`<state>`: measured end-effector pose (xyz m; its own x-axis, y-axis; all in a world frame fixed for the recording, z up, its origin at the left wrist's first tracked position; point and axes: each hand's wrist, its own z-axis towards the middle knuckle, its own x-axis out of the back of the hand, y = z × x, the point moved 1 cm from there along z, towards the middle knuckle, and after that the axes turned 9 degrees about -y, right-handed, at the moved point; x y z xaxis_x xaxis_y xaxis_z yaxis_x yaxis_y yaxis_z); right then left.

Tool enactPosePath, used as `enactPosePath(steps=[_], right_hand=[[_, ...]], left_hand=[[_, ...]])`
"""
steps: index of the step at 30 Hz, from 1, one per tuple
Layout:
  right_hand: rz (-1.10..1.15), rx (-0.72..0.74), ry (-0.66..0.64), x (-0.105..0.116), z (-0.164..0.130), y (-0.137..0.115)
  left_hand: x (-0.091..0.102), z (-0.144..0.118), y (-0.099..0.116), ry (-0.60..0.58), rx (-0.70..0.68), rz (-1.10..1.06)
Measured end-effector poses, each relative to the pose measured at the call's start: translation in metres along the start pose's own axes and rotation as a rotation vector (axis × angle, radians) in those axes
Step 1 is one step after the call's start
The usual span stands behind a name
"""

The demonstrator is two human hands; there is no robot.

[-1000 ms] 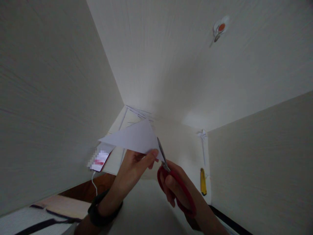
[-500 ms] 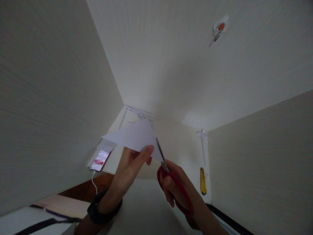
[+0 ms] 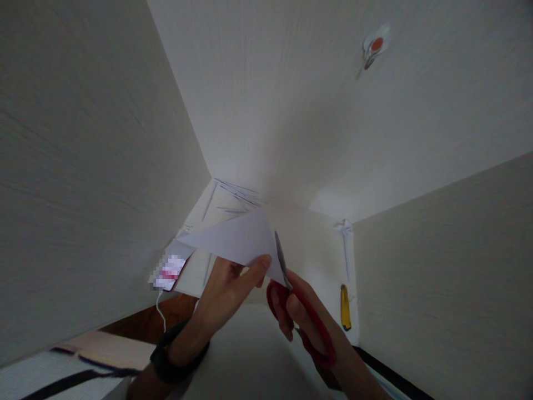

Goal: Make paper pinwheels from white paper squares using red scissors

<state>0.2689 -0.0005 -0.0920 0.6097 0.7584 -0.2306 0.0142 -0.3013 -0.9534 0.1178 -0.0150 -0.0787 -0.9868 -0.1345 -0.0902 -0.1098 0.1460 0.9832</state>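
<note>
Paper (image 3: 235,240), a folded white triangle, is held raised above the desk (image 3: 250,355). Left hand (image 3: 227,291) pinches its lower edge, keeping it taut. Right hand (image 3: 302,316) is closed through the red scissors (image 3: 297,308) handles; blades meet the right edge.

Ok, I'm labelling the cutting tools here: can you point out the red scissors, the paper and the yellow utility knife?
red scissors (image 3: 310,325), head view, on the red handle loop.
paper (image 3: 239,240), head view, middle of the white triangle.
yellow utility knife (image 3: 345,307), head view, middle of its yellow body.
</note>
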Motion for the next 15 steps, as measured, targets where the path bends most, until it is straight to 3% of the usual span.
enactPosePath(steps=[15], right_hand=[[-0.015,-0.084,0.046,-0.0012,-0.0012,-0.0016]], left_hand=[[0.0003,0.0008,0.0002,0.018,-0.004,0.023]])
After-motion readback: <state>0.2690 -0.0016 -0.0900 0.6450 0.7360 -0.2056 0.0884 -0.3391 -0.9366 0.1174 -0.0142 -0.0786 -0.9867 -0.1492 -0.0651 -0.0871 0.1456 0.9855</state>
